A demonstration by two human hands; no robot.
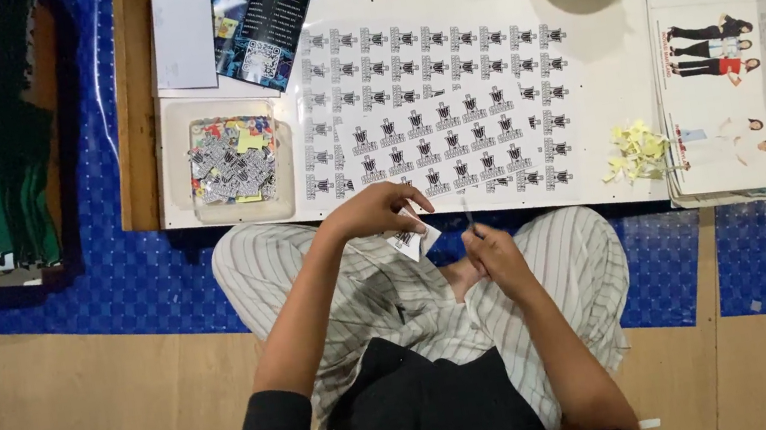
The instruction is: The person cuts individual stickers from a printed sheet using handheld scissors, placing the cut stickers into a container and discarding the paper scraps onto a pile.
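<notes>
**Small sticker cut-out held over the lap at the table's near edge**

The left hand point(372, 211) pinches a small white paper cut-out with a dark printed emblem point(410, 240), fingers closed on its upper edge. The right hand point(495, 254) is closed around a thin dark blade-like tool point(469, 217) that points up towards the table; its tip is too small to make out. Both hands hover over the striped trousers point(563, 269), just near of the low white table point(582, 54), with open room between them and its edge. On the table just beyond lies a large white sheet of repeated dark emblems point(433, 111). To its left sits a clear plastic tray of cut pieces point(233, 161); to its right, a small heap of yellow paper scraps point(637, 152).
</notes>
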